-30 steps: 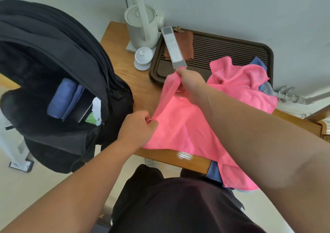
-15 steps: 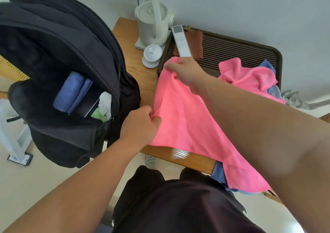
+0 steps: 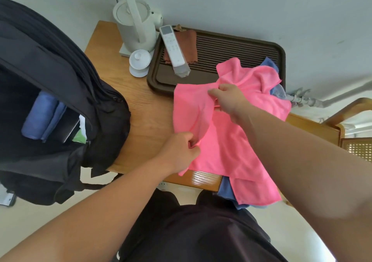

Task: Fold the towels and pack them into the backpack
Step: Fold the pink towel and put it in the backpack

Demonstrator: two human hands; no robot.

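Your left hand (image 3: 179, 151) pinches the pink towel (image 3: 221, 141) at its near edge, your right hand (image 3: 229, 99) pinches the far edge, over the table (image 3: 145, 117). It looks light and limp, so it'll sag: grip corners, keep it taut.

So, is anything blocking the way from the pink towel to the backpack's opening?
Nothing visible does. The left hand and right hand grip the pink towel; only table surface lies between it and the open backpack.
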